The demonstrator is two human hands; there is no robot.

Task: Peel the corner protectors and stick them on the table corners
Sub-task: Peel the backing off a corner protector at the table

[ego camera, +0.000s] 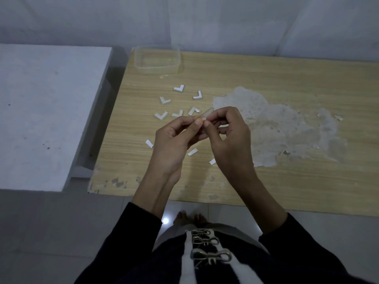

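Dim and cool grey all over, low in contrast. Sharpest around the left hand (174, 140) and right hand (229, 136), both pinching the clear corner protector (206, 112). Softer beyond them at the plastic container (155, 69) and wall (225, 21). Small white glare spot on the floor tile (165, 220) below the wrists. Dark shadow in the gap left of the wooden table (287, 191). Bowed at the edges.

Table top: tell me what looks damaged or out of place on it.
On the table, the wood-grain surface is stripped off in a large pale rough patch at its middle right, with curled flakes at the patch edge. Smaller chips mark the near left corner. Three white strips lie scattered loose near the front.
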